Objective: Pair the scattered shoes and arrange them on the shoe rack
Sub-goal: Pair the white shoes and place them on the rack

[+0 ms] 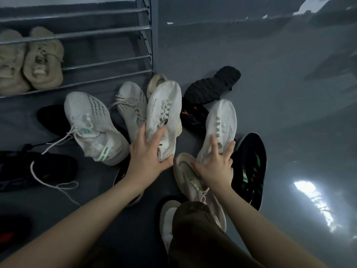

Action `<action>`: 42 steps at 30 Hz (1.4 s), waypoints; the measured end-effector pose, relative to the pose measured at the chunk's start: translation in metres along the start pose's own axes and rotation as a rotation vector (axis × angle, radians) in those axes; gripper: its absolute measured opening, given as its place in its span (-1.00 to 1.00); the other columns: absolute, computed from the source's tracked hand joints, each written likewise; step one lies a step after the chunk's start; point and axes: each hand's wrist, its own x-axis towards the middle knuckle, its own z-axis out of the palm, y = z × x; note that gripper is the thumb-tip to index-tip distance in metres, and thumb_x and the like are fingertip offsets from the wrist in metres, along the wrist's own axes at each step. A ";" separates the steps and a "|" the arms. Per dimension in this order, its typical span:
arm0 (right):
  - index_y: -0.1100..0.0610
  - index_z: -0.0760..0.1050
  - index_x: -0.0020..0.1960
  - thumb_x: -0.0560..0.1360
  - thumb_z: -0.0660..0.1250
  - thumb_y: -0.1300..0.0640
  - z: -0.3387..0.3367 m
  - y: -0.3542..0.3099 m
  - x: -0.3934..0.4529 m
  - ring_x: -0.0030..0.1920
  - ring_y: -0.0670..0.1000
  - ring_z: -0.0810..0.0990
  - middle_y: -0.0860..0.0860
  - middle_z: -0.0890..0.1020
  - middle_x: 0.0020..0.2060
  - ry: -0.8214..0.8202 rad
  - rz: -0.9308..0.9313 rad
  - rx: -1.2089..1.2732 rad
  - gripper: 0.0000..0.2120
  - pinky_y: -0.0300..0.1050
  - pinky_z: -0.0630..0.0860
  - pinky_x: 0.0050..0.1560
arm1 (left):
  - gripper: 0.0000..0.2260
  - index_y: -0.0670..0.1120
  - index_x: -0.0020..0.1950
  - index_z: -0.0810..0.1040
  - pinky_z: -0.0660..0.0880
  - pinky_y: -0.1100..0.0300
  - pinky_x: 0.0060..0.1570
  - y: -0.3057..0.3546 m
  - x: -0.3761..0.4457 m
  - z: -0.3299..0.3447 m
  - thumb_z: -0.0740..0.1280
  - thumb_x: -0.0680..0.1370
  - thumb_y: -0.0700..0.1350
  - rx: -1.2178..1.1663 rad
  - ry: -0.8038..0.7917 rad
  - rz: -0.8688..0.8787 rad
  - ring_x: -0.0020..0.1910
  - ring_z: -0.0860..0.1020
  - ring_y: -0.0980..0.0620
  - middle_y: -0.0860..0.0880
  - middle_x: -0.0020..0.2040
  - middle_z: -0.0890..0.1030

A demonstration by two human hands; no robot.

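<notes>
Gripping the heel end of a white knit shoe [164, 117], the left hand [148, 157] has its thumb curled under the heel and its fingers over the collar; the toe points up toward the shoe rack [108, 29]. The right hand [215, 169] lies on a matching white shoe [222, 124] with fingers spread and nearly straight — it presses rather than grasps, and its palm also touches a beige sneaker [185, 171] beneath.

Open grey floor [280, 93] lies to the right of the pile, wide and shiny. On the rack, the lower shelf holds a beige pair [29, 60] at its left end, and the bars to the right of that pair are bare up to the corner post.

Between the hands and the rack stand a white sneaker with green marks [90, 122], a white laced sneaker [131, 105] and a tan shoe [156, 82] near the post. An upturned black sole [212, 84] and a black shoe with green stripes [251, 167] lie on the right — the second touches the pressed shoe's side. More dark shoes and a loose white lace [56, 182] crowd the left.
</notes>
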 end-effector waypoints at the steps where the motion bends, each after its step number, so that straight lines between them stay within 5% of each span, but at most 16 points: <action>1: -0.26 -0.14 0.47 0.28 0.29 -0.43 -0.002 0.001 0.000 0.29 0.36 0.32 0.22 -0.19 0.50 0.004 -0.016 0.029 -0.07 0.23 0.44 0.14 | -0.23 0.16 0.45 0.13 0.15 -0.20 0.34 0.000 0.001 0.001 0.44 0.34 0.12 0.030 -0.018 -0.013 0.45 0.13 -0.20 -0.21 0.48 0.06; 5: -0.23 0.09 0.44 0.39 0.33 -0.22 -0.012 -0.003 -0.007 0.34 0.34 0.30 0.16 -0.03 0.52 0.094 -0.106 0.202 -0.29 0.17 0.47 0.11 | -0.14 0.19 0.49 0.04 0.26 -0.15 0.26 0.003 0.005 -0.004 0.42 0.32 0.21 0.134 -0.049 0.023 0.33 0.29 -0.20 -0.18 0.38 0.23; 11: -0.21 0.21 0.44 0.41 0.35 -0.18 -0.034 -0.057 -0.023 0.39 0.17 0.28 0.01 0.08 0.52 0.196 -0.305 0.326 -0.36 0.17 0.50 0.09 | -0.30 0.14 0.45 0.19 0.37 -0.18 0.19 0.008 -0.005 -0.034 0.44 0.39 0.03 -0.146 0.170 0.016 0.22 0.38 -0.06 -0.08 0.26 0.35; 18: -0.22 0.42 0.29 0.34 0.41 -0.22 -0.056 -0.129 -0.027 0.33 -0.11 0.39 -0.16 0.26 0.46 0.120 -0.415 0.448 -0.46 -0.09 0.45 0.14 | -0.37 0.12 0.40 0.28 0.14 0.06 0.22 -0.010 -0.012 -0.095 0.40 0.37 0.14 -0.039 0.382 -0.128 0.24 0.37 0.02 0.00 0.27 0.39; 20: -0.23 0.46 0.25 0.31 0.40 -0.22 -0.052 -0.144 -0.029 0.35 -0.15 0.36 -0.19 0.30 0.43 0.073 -0.441 0.436 -0.49 -0.02 0.45 0.22 | -0.37 0.10 0.40 0.29 0.15 0.01 0.23 -0.021 -0.016 -0.107 0.42 0.37 0.11 -0.016 0.396 -0.161 0.25 0.39 -0.01 -0.02 0.28 0.39; 22: -0.24 0.47 0.23 0.31 0.40 -0.23 -0.047 -0.161 -0.027 0.38 -0.14 0.33 -0.19 0.32 0.42 0.043 -0.485 0.407 -0.51 0.07 0.41 0.28 | -0.37 0.10 0.40 0.30 0.14 0.03 0.24 -0.035 -0.017 -0.117 0.43 0.38 0.09 0.000 0.408 -0.180 0.27 0.38 -0.03 -0.03 0.30 0.38; 26: -0.18 0.49 0.25 0.35 0.40 -0.20 -0.035 -0.194 -0.007 0.34 -0.14 0.34 -0.14 0.32 0.43 0.047 -0.567 0.368 -0.52 -0.16 0.36 0.15 | -0.37 0.08 0.42 0.28 0.13 -0.02 0.26 -0.062 0.004 -0.135 0.40 0.39 0.10 0.046 0.399 -0.214 0.30 0.34 -0.06 -0.08 0.33 0.35; 34: -0.10 0.53 0.23 0.34 0.39 -0.16 -0.009 -0.271 0.080 0.33 -0.02 0.40 -0.06 0.39 0.38 -0.056 -0.586 0.286 -0.53 0.03 0.44 0.19 | -0.43 0.10 0.39 0.31 0.15 0.01 0.17 -0.117 0.087 -0.147 0.35 0.42 0.16 0.147 0.322 -0.280 0.19 0.41 -0.16 -0.11 0.24 0.39; 42: -0.06 0.52 0.24 0.37 0.38 -0.12 0.033 -0.313 0.141 0.28 0.07 0.45 -0.04 0.35 0.41 0.012 -0.604 0.295 -0.54 0.07 0.48 0.16 | -0.43 -0.01 0.43 0.28 0.17 -0.04 0.19 -0.157 0.161 -0.136 0.34 0.46 0.09 0.181 0.360 -0.227 0.29 0.31 -0.19 -0.20 0.30 0.34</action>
